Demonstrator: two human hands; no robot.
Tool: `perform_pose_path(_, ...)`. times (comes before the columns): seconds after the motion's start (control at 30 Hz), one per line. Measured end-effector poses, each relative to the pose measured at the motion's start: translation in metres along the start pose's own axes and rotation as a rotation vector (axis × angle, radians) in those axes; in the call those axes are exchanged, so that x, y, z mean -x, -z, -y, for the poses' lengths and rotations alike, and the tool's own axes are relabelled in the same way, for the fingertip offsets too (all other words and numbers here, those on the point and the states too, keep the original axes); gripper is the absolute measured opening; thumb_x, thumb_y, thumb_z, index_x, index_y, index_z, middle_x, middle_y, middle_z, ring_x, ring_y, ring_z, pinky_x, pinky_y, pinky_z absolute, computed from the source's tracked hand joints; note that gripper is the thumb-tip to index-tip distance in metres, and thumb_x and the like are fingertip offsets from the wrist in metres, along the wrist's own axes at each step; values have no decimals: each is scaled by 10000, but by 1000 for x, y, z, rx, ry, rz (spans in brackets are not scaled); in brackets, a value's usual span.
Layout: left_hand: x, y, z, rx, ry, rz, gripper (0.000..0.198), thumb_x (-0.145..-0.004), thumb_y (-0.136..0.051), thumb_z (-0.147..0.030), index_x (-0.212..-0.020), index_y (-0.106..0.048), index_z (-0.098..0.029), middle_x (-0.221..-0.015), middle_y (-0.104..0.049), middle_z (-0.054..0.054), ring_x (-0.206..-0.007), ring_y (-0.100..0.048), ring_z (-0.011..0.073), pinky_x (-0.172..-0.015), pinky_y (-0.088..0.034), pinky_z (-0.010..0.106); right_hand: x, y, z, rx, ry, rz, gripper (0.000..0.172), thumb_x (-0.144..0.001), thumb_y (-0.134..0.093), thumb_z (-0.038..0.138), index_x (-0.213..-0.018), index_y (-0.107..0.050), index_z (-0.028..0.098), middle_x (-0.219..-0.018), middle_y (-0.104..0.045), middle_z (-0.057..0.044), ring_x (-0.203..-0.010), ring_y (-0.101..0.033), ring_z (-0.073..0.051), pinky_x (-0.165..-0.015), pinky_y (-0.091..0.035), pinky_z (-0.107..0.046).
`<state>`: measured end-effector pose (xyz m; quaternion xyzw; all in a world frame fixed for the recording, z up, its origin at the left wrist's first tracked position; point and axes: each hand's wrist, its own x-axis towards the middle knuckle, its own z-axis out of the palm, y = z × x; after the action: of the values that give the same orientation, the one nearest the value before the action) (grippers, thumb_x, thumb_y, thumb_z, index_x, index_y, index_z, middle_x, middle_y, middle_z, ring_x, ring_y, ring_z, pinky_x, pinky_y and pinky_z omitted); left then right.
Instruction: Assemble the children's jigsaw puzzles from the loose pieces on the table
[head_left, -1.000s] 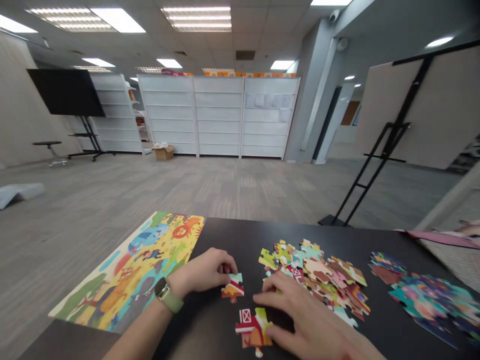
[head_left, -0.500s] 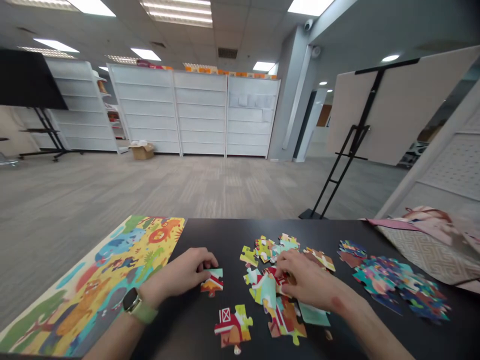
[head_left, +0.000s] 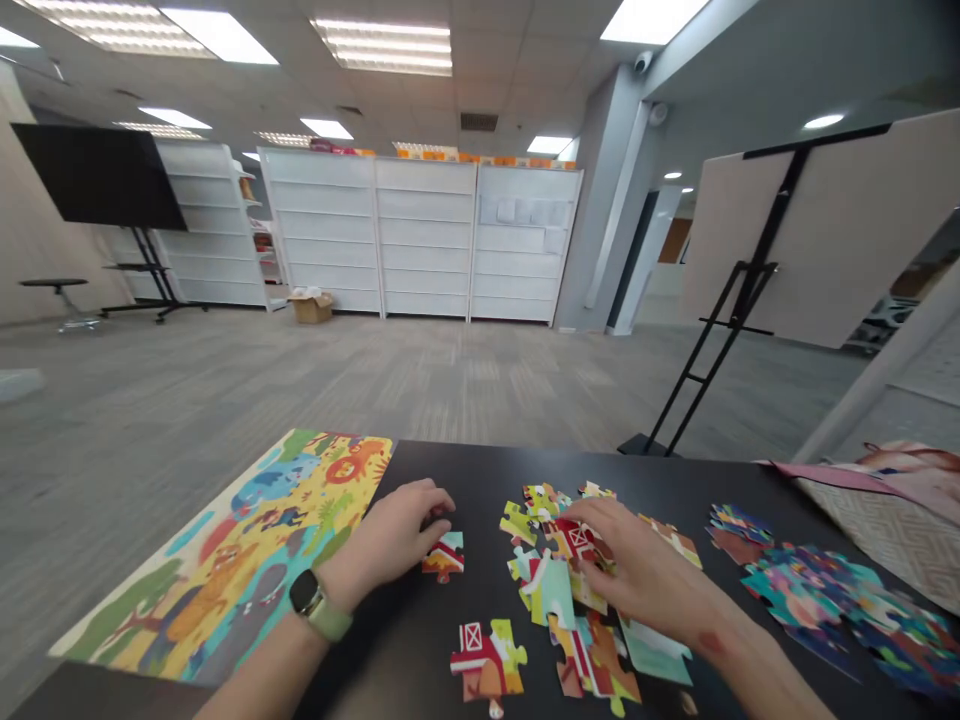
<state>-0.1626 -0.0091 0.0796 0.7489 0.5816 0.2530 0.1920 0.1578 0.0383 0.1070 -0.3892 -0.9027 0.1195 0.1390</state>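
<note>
My left hand (head_left: 405, 532) rests on the black table with fingers loosely curled and a gap between thumb and index finger. Its thumb is at the edge of a small red, orange and pale blue jigsaw piece (head_left: 448, 556). Over the jigsaw pile, my right hand (head_left: 634, 560) has thumb and fingers around a red jigsaw piece (head_left: 576, 538) with a white cross pattern; part of it is hidden by the fingers. Several more pieces lie about it, including a pale green-blue piece (head_left: 551, 588). Closer to me lies a joined red barn section (head_left: 489, 660).
A colourful animal picture sheet (head_left: 255, 560) lies at the table's left. On the right is a heap of darker multicoloured jigsaw pieces (head_left: 825, 600), with a pink and beige bag (head_left: 877, 520) behind it. A board on a black stand (head_left: 705, 365) stands beyond the table.
The view has swung slightly left, so everything sits further right. The red cross-patterned piece at my right fingers now shows more clearly. My left thumb and index finger look further apart.
</note>
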Motion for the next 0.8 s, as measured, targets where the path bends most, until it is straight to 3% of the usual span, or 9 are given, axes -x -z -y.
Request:
perform_pose_path(0.1, 1, -11, -21, 104, -23, -43, 122, -927, -601, -239, -1031, -666, -230, -956, -689, 5, -855, -650, 174, -757, -481, 257, 0, -11, 9, -34, 82, -38, 469, -859, -528, 137, -1311, -616, 225, -1392, -634, -98, -1307, -580, -257, -1106, -471, -425)
perform_pose_path(0.23, 3, -30, -41, 423, -73, -70, 122, -914, -620, -206, -1035, -620, -216, -973, -714, 6, -866, -677, 164, -695, -484, 233, -3, -35, 18, -58, 207, -109, 443, -927, -497, 158, -1346, -608, 252, -1453, -606, -86, -1342, -570, -243, -1114, -493, -421)
perform_pose_path(0.47, 1, -44, -36, 518, -49, -142, 284, -867, -634, -111, -1121, -586, -229, -1117, -702, 28, -964, -668, 176, -734, -496, 252, -11, -49, 18, -140, 175, -340, 345, -947, -468, 155, -1211, -671, 245, -1300, -706, -81, -1218, -666, -236, -1035, -561, -402)
perform_pose_path(0.57, 0, -48, -36, 636, -78, -104, 347, -889, -655, -172, -1222, -574, -229, -1103, -712, 37, -938, -675, 179, -730, -498, 254, -9, -50, 25, -245, 137, -278, 321, -949, -502, 201, -1215, -676, 250, -1228, -736, -75, -1161, -690, -239, -1013, -565, -407)
perform_pose_path(0.67, -2, -48, -33, 660, -105, -68, 371, -920, -625, -242, -1290, -601, -227, -916, -685, 3, -790, -640, 156, -684, -481, 250, -6, -52, 33, -345, 60, -172, 414, -976, -497, 281, -1380, -582, 242, -1341, -676, -107, -1125, -698, -236, -986, -571, -412)
perform_pose_path(0.73, -4, -40, -28, 592, -43, -81, 369, -931, -584, -275, -1294, -612, -216, -828, -628, -18, -722, -603, 141, -663, -473, 248, -5, -51, 36, -341, 15, -90, 503, -960, -534, 317, -1454, -517, 224, -1425, -614, -132, -1213, -647, -262, -1050, -523, -453)
perform_pose_path(0.8, -5, -26, -21, 517, 44, -75, 333, -919, -556, -294, -1231, -616, -196, -833, -605, -16, -732, -607, 142, -668, -484, 249, -4, -49, 37, -282, 18, 29, 559, -899, -634, 357, -1432, -555, 209, -1463, -581, -140, -1355, -526, -316, -1150, -409, -524)
